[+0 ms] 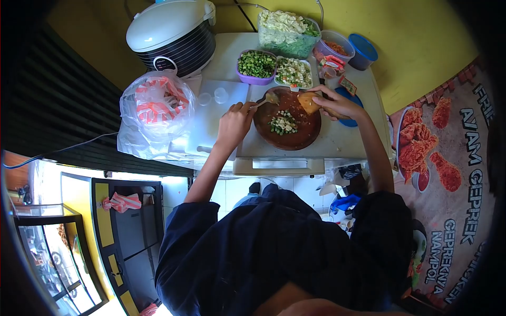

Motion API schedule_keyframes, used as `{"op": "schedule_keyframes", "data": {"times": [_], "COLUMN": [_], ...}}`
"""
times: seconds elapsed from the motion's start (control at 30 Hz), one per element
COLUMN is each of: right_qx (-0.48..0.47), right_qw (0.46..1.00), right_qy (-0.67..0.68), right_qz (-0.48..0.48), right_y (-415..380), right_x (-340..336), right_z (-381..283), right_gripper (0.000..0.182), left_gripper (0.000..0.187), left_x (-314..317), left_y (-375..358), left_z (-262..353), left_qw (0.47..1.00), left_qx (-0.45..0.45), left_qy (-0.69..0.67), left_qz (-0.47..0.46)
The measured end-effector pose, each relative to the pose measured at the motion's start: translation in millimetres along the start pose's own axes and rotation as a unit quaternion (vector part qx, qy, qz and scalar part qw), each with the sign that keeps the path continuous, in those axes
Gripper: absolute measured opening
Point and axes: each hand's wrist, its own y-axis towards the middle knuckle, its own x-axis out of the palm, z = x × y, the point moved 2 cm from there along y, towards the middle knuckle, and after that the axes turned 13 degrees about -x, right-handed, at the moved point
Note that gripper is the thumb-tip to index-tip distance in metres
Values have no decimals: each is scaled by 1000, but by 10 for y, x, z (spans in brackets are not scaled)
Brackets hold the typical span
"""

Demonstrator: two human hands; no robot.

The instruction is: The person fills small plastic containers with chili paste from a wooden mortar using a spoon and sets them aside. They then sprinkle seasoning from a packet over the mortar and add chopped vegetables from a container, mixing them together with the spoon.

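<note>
A round brown mortar dish (263,129) stands on the white table, with a small heap of chopped green and white vegetables (283,123) in it. My left hand (235,122) is closed on the handle of a metal spoon (271,98), whose bowl is over the dish's upper left part. At the dish's upper right, my right hand (340,105) holds a yellow-brown wooden piece (309,102), perhaps a pestle; its exact shape is partly hidden by the fingers.
Behind the dish are a purple tub of chopped greens (256,67), a white tub of mixed vegetables (293,72), and a box of shredded cabbage (288,34). A rice cooker (171,39) and a plastic bag (158,113) stand left; a blue plate (349,99) lies right.
</note>
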Motion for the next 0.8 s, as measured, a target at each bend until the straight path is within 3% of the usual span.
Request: {"op": "schedule_keyframes", "data": {"times": [0.2, 0.3, 0.47, 0.6, 0.67, 0.8], "right_qx": [-110, -329, -274, -150, -139, -159], "right_qw": [973, 900, 919, 926, 914, 911], "right_qy": [-178, -245, -256, -342, -377, -374], "right_qz": [95, 151, 119, 57, 58, 76], "right_y": [-140, -33, -125, -173, -196, -177], "right_x": [171, 209, 425, 439, 412, 316], "right_z": [-267, -101, -378, -473, -485, -258], "right_gripper": [45, 46, 45, 45, 46, 45], "left_gripper": [23, 24, 28, 28, 27, 26], "left_x": [-178, -162, 15, 2, -37, -208], "left_y": [186, 249, 237, 286, 334, 341], "left_z": [4, 13, 111, 154, 99, 59], "left_qw": [985, 971, 913, 896, 888, 933], "left_qx": [-51, -56, -89, -105, -102, -77], "left_qy": [-110, -145, -215, -253, -278, -201], "left_qz": [-121, -182, -334, -350, -352, -288]}}
